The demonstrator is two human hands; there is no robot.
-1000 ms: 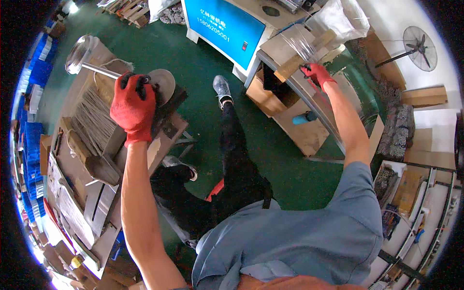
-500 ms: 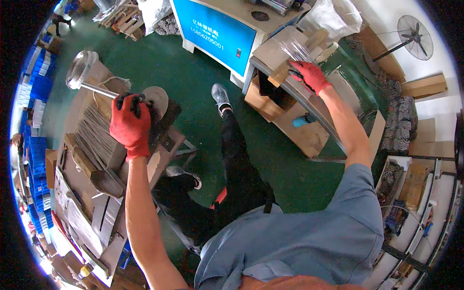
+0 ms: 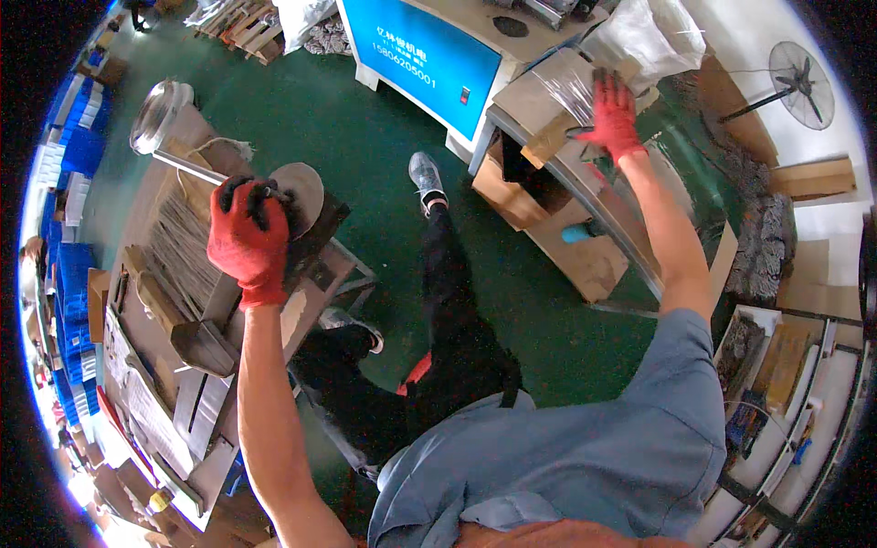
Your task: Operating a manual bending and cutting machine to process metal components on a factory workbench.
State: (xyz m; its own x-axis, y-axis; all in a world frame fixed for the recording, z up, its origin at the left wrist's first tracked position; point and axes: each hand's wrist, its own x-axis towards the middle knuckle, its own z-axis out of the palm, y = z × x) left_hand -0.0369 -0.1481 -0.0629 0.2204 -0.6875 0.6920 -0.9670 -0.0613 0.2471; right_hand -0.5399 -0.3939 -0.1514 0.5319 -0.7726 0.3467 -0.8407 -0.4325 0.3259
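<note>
- The left hand (image 3: 245,239), in a red glove, is closing its grip around a dark handle (image 3: 260,194) at the near end of a long metal rod (image 3: 187,167).
- The rod is running away to the upper left, toward a shiny round metal dish (image 3: 157,114) at the far end of the left counter (image 3: 146,274).
- A round grey disc (image 3: 301,187) is sitting just beside the gloved fingers, on the dark block of the machine.
- Flat metal strips (image 3: 178,265) are lying stacked on that counter, just left of the hand.
- The person's legs in dark trousers (image 3: 448,320) are stretching over the green floor (image 3: 347,119).
- The right hand (image 3: 610,117), also in a red glove, is pressing on a plastic-wrapped box (image 3: 548,91) on the right counter (image 3: 630,247), fingers spread and curled over its far edge; I cannot tell whether it is clasping anything.
</note>
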